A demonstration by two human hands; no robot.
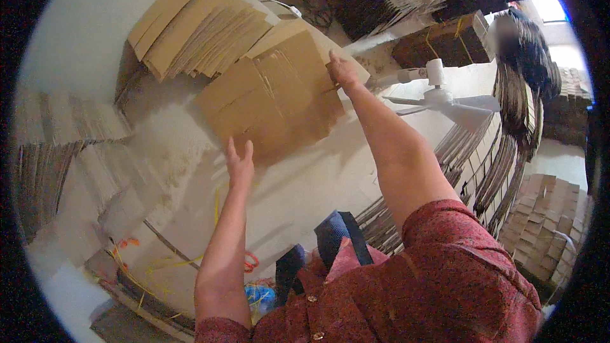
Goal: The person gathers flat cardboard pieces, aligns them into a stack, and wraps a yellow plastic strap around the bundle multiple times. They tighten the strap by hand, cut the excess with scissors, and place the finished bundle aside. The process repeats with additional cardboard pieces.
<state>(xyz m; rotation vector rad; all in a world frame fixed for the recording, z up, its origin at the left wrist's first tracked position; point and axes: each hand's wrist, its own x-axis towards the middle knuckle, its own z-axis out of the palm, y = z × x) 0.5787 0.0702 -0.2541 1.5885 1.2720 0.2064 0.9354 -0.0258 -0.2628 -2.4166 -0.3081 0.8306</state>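
the right hand [342, 71] is gripping the far edge of the flat cardboard sheet [273, 105] over the pile; the left hand [239, 164] is spreading open just under its near edge. better supporting both edges evenly.

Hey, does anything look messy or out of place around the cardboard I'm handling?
Yes. The flat cardboard sheets between your left hand and right hand lie fanned and askew, edges not lined up. Loose yellow strapping trails in tangles at lower left.
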